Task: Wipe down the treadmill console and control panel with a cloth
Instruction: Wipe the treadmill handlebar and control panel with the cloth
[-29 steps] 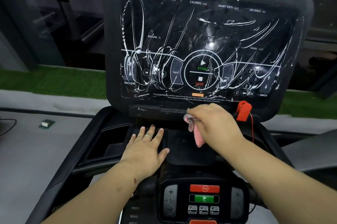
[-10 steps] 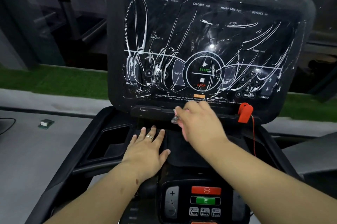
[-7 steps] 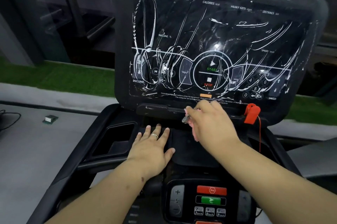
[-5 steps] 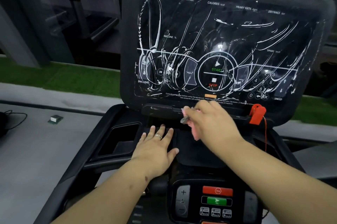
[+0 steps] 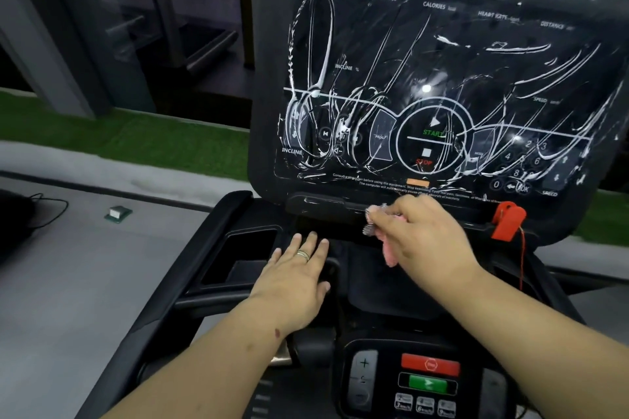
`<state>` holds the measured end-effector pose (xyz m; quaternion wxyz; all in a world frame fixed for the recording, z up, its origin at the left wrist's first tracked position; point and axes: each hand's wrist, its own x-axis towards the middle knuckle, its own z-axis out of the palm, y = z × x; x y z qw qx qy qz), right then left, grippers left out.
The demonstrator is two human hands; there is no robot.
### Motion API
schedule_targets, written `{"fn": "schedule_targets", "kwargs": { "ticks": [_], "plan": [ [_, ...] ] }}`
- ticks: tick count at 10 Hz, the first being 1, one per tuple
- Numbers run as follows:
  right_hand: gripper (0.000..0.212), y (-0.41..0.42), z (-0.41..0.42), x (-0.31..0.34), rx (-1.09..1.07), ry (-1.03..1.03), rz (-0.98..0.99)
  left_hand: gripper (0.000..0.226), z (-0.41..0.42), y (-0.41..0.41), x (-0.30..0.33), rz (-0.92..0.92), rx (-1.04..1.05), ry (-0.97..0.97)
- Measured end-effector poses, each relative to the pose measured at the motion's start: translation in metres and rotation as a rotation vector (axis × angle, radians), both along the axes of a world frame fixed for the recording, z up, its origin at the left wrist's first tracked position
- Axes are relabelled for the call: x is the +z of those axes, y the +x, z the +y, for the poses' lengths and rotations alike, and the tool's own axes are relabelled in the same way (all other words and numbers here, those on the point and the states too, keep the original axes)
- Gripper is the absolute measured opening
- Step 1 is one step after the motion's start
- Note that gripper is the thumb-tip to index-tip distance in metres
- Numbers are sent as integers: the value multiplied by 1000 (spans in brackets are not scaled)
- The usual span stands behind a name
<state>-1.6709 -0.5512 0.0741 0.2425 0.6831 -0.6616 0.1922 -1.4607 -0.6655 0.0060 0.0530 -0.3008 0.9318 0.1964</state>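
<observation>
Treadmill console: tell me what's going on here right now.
A person is cleaning the treadmill. The right hand grips a pink cloth at the ledge just under the console screen, which is covered in white streaks. The left hand rests flat, fingers straight, on the black tray below. A red safety clip sits at the console's lower right. The lower control panel is not being touched.

1. Grey floor [image 5: 68, 265], with a small green-and-white object [image 5: 117, 213] and a black cable [image 5: 47, 205] lying on it.
2. Green turf strip [image 5: 119, 136] behind.
3. Dim glass wall [image 5: 119, 26]; gym equipment beyond, indistinct.
</observation>
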Motion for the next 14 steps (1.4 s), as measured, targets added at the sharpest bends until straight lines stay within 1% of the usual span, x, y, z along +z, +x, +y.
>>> {"fn": "schedule_targets", "kwargs": {
  "ticks": [1, 2, 3, 4, 6, 7, 8, 9, 11, 13, 14],
  "plan": [
    [31, 22, -24, 0, 56, -40, 36, 73, 1, 0, 0, 1, -1, -4],
    [38, 8, -16, 0, 100, -27, 76, 74, 1, 0, 0, 5, -2, 4],
    [34, -4, -3, -2, 105, -34, 61, 75, 1, 0, -3, 13, 1, -13],
    [28, 12, -18, -1, 92, -55, 39, 75, 1, 0, -4, 15, 0, -15],
    [36, -3, -6, -2, 112, -18, 77, 75, 1, 0, -3, 14, 2, -19],
    [33, 5, -15, -2, 92, -11, 80, 76, 2, 0, -3, 15, 1, -23],
    [40, 10, -21, -2, 118, 2, 110, 76, 1, 0, -4, 9, 3, -27],
    [46, -9, -4, -1, 140, 17, 132, 76, 1, 0, -5, 7, 0, -28],
    [46, 11, -18, 0, 127, 25, 168, 76, 1, -1, -4, 7, 2, -32],
    [45, -8, -4, 0, 124, 37, 149, 77, 2, 0, -3, 3, 3, -26],
    [43, 14, -29, 0, 148, 6, 101, 77, 2, 0, -3, 4, 1, -21]
  ]
}}
